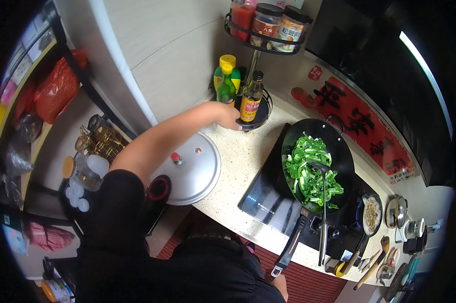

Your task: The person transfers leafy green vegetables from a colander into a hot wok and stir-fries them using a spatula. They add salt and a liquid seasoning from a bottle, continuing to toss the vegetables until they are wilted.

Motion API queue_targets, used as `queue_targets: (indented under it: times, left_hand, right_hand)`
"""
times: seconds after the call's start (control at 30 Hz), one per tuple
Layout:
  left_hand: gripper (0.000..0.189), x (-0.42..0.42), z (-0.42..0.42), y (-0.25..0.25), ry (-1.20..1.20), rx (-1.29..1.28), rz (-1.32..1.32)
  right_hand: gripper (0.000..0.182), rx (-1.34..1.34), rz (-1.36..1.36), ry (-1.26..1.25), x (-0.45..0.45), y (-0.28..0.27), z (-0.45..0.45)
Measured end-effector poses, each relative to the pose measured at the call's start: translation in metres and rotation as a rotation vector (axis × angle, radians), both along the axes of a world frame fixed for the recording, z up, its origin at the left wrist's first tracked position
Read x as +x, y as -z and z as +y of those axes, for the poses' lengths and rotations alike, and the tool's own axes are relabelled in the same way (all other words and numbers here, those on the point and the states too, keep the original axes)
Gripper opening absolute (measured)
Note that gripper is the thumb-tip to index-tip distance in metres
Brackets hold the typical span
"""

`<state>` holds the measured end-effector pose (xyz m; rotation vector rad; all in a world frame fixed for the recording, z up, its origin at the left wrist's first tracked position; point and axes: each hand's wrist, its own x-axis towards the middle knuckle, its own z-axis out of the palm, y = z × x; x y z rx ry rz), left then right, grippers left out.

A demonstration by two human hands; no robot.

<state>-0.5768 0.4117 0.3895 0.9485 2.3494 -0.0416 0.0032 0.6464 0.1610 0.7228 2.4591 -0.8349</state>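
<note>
My left hand [228,115] is stretched out to the lower tier [264,114] of a black corner rack, its fingers at the rim. Right by it stand a soy-sauce-type bottle [249,110] with a dark cap and a green bottle [226,89] with a yellow cap. My right hand [280,286] shows only partly at the bottom, close to the end of the wok handle [290,242]; its grip is unclear. Chopped leafy greens [311,170] lie in the black wok [343,155], with a metal ladle [324,212] resting in them.
A large silver lid [197,178] with a red knob sits left on the stone counter [228,181]. Beside the wok, a smaller pan [372,216] holds pale food. Wooden-handled utensils [375,261] lie at right. Jars [267,24] fill the upper rack tier; a range hood [379,75] overhangs.
</note>
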Motion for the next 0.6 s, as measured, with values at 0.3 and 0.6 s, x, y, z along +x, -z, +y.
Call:
queue_targets:
  times: [0.3, 0.6]
  left_hand:
    - [0.056, -0.012, 0.078, 0.105, 0.074, -0.317, 0.166]
    - [0.030, -0.044, 0.075, 0.151, 0.053, -0.517, 0.090]
  right_hand:
    - [0.022, -0.042, -0.045, 0.068, 0.013, -0.009, 0.001]
    - [0.019, 0.061, -0.075, 0.068, 0.036, 0.022, 0.022]
